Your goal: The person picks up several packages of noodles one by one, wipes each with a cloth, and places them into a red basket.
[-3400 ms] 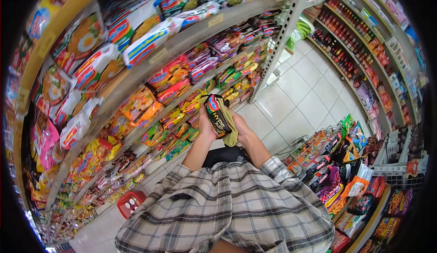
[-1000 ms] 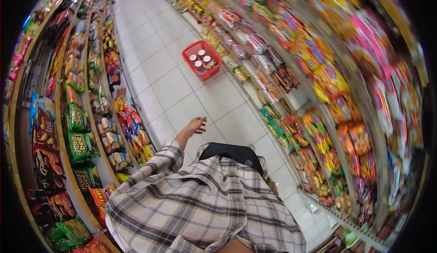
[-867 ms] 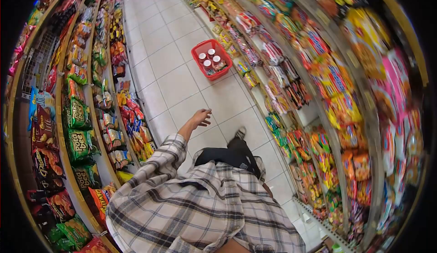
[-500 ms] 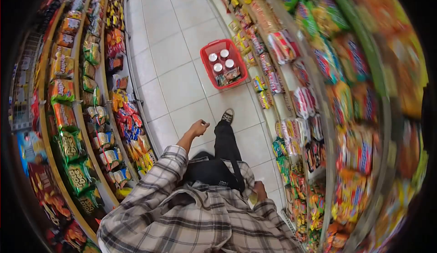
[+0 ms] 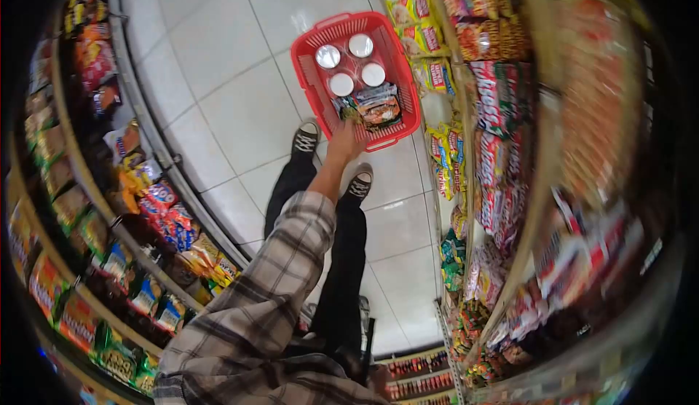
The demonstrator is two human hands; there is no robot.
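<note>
While the left hand [image 5: 346, 143], the nearer one, is over the six-o'clock rim of the red basket [image 5: 400, 70], its fingers too obscured to tell whether they grip, packets [image 5: 381, 106] inside lie just beside them toward two o'clock, the basket's long axis running eleven to five.

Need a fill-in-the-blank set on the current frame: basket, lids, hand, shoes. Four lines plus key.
1. The basket standing on the floor is ____ in colour.
2. Inside it, the round white lids number ____.
3. The hand reaching into the basket is the person's ____ hand.
4. The laces on the dark shoes are ____ in colour.

Missing words: red; four; left; white
</note>
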